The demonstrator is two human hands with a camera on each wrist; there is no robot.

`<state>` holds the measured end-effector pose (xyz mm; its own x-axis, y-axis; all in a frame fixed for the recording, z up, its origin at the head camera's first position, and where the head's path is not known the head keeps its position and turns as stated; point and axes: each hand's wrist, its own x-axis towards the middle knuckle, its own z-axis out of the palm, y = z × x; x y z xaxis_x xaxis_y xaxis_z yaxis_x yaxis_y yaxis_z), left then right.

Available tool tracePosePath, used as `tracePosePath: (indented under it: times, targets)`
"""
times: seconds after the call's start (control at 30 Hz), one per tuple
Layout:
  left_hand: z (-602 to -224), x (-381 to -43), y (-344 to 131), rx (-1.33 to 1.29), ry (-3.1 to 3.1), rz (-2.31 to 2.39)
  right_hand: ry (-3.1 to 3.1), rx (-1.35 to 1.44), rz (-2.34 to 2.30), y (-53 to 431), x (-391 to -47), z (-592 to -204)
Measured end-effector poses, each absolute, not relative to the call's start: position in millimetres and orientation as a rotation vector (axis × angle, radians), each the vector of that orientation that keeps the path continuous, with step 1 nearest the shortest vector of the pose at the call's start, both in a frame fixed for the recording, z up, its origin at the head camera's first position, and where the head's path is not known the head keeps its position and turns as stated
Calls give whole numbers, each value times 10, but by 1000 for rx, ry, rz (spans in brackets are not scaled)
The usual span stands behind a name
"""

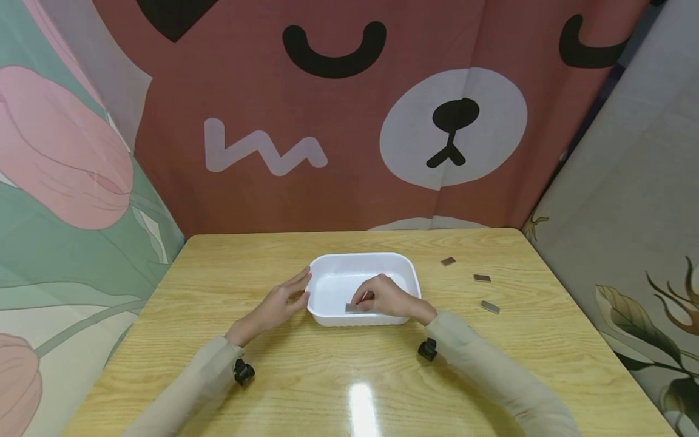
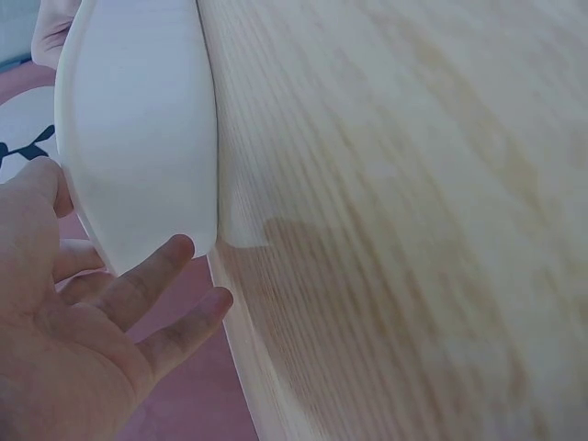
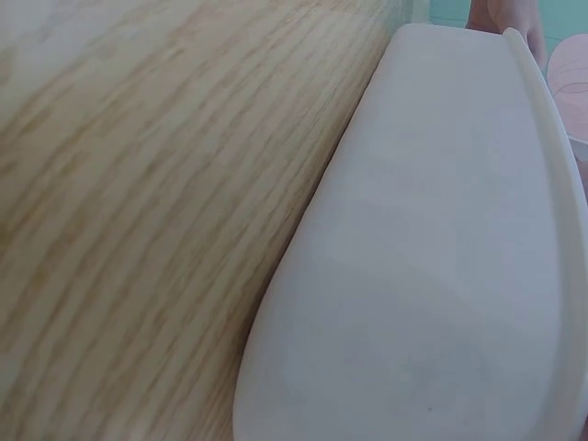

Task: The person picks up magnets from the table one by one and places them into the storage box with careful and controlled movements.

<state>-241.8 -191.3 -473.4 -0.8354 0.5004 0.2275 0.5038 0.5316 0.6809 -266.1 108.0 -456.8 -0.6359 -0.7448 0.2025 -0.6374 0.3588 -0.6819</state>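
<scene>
A white rectangular plastic tray (image 1: 334, 259) stands on the wooden table. My right hand (image 1: 384, 294) reaches over its near right side and pinches a small flat grey rectangular piece (image 1: 351, 309) low inside, by the near wall. Whether the piece touches the tray floor I cannot tell. At the tray's left end, my left hand (image 1: 278, 304) rests its spread fingertips against the outer wall. The left wrist view shows the left hand (image 2: 83, 322) with fingers extended beside the tray (image 2: 147, 129). In the right wrist view the tray's wall (image 3: 413, 239) hides the right hand's fingers.
To the right of the tray lie three small flat rectangular pieces: one farther back (image 1: 448, 261), one in the middle (image 1: 482, 278) and one nearer (image 1: 490, 307). The wooden table (image 1: 306, 376) is bounded behind by a curtain (image 1: 349, 200) with a bear print.
</scene>
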Motion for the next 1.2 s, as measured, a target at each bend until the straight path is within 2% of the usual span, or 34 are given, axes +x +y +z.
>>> tracePosePath:
  times: [1.2]
  targets:
    - [-4733,-2413,-1917,-877,-2767,-1201,2418,-1271,-1014,926,-2735,-4583]
